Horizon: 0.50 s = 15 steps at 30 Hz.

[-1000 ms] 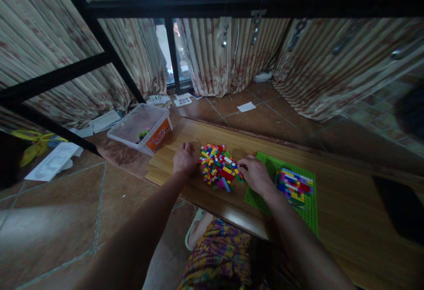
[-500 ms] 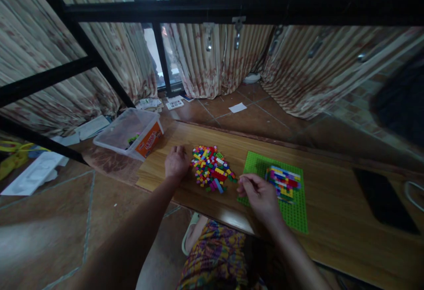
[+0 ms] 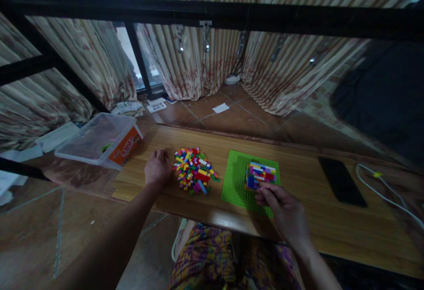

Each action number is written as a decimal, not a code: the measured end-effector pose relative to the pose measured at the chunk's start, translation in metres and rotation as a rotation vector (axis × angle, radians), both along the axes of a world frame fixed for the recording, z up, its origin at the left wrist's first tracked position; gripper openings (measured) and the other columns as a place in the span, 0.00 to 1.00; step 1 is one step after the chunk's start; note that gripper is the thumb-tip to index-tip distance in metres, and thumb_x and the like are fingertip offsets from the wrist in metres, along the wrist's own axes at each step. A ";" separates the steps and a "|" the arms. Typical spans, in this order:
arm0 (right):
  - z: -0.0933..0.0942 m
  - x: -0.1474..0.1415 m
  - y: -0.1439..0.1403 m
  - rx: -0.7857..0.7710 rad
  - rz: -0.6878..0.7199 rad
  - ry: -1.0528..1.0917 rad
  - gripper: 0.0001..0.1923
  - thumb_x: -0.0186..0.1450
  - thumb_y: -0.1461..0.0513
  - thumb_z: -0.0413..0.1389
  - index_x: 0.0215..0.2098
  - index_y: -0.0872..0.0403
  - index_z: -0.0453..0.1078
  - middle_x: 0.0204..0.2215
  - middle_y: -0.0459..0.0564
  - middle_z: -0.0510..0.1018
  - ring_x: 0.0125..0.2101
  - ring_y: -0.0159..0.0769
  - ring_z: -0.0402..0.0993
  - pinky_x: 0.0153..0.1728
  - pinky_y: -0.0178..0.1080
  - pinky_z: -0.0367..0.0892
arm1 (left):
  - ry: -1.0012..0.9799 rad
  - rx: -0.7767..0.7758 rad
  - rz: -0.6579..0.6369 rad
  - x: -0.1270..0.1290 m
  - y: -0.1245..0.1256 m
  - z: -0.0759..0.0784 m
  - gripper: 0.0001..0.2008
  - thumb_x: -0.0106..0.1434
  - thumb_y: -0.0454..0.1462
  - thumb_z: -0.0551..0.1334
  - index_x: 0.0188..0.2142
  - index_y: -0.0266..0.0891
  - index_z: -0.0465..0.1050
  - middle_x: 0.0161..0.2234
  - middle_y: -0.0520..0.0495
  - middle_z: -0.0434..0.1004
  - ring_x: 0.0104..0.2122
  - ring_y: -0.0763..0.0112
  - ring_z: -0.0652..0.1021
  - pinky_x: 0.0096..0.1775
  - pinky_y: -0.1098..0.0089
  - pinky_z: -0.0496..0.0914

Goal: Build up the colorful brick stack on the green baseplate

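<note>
My right hand (image 3: 285, 212) has left the loose brick pile (image 3: 194, 176); its fingers, pinched together, now touch the brick build (image 3: 261, 176). Left hand (image 3: 157, 169) stays curled beside the pile.

Left hand (image 3: 157, 169) rests curled, palm down; right hand (image 3: 284, 210) reaches forward, fingers pinched.

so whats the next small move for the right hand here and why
Probably ease the right hand forward and press down on the brick build: its fingertips sit at the build's near edge on the green baseplate, while the left hand rests beside the loose brick pile.
</note>
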State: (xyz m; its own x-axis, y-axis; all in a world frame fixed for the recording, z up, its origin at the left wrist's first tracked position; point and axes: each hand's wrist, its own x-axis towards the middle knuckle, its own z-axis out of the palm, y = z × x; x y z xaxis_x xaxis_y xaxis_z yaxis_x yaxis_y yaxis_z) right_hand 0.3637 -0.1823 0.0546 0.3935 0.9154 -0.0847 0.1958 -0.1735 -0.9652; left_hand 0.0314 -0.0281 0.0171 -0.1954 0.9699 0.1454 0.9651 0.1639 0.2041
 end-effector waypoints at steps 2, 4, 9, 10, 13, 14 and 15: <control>0.003 0.010 0.003 0.038 -0.013 -0.089 0.20 0.61 0.47 0.58 0.43 0.53 0.74 0.32 0.51 0.81 0.31 0.40 0.80 0.34 0.43 0.76 | 0.004 0.012 -0.003 0.000 0.000 0.000 0.14 0.65 0.37 0.51 0.46 0.40 0.71 0.45 0.41 0.73 0.41 0.61 0.76 0.36 0.67 0.68; 0.006 0.018 0.007 0.068 -0.020 -0.224 0.20 0.62 0.47 0.57 0.42 0.53 0.74 0.35 0.53 0.82 0.34 0.42 0.80 0.37 0.44 0.75 | 0.008 0.021 -0.005 0.000 0.000 0.000 0.13 0.65 0.37 0.51 0.45 0.40 0.71 0.45 0.41 0.73 0.40 0.61 0.76 0.36 0.67 0.67; 0.012 0.028 0.019 0.112 0.006 -0.587 0.18 0.65 0.48 0.53 0.40 0.51 0.75 0.38 0.53 0.82 0.38 0.45 0.79 0.40 0.44 0.72 | 0.020 0.016 0.007 0.001 0.000 0.000 0.13 0.65 0.38 0.51 0.44 0.40 0.71 0.43 0.42 0.74 0.40 0.60 0.77 0.35 0.67 0.67; 0.012 0.028 0.022 0.140 0.020 -0.614 0.17 0.65 0.49 0.52 0.40 0.51 0.74 0.38 0.53 0.81 0.39 0.45 0.79 0.41 0.45 0.71 | 0.021 0.015 0.005 0.001 0.000 0.000 0.13 0.65 0.38 0.51 0.44 0.40 0.71 0.43 0.42 0.74 0.40 0.60 0.77 0.36 0.67 0.67; 0.007 0.030 0.032 0.238 0.083 -0.683 0.16 0.67 0.51 0.51 0.39 0.51 0.75 0.39 0.53 0.80 0.41 0.43 0.76 0.46 0.46 0.69 | 0.018 0.016 0.002 0.001 0.000 0.000 0.14 0.66 0.38 0.50 0.46 0.40 0.70 0.44 0.42 0.74 0.40 0.60 0.77 0.36 0.66 0.67; 0.005 0.030 0.035 0.262 0.099 -0.708 0.15 0.67 0.51 0.51 0.38 0.51 0.75 0.39 0.53 0.79 0.41 0.43 0.75 0.46 0.47 0.68 | 0.017 0.014 0.003 0.001 0.000 0.000 0.14 0.66 0.38 0.50 0.46 0.40 0.70 0.45 0.42 0.73 0.41 0.60 0.77 0.37 0.66 0.67; 0.002 0.030 0.038 0.277 0.110 -0.734 0.15 0.67 0.52 0.50 0.37 0.50 0.75 0.39 0.53 0.78 0.42 0.43 0.73 0.47 0.47 0.67 | 0.017 0.012 0.005 0.001 0.000 0.000 0.14 0.66 0.38 0.51 0.46 0.40 0.70 0.45 0.41 0.73 0.41 0.60 0.76 0.37 0.66 0.67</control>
State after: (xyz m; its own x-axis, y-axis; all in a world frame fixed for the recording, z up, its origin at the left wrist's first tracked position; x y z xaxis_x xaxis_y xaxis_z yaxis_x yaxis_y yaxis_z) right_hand 0.3938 -0.1439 0.0570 0.1665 0.9022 0.3979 0.8010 0.1115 -0.5882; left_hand 0.0320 -0.0281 0.0174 -0.1977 0.9671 0.1603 0.9676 0.1663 0.1901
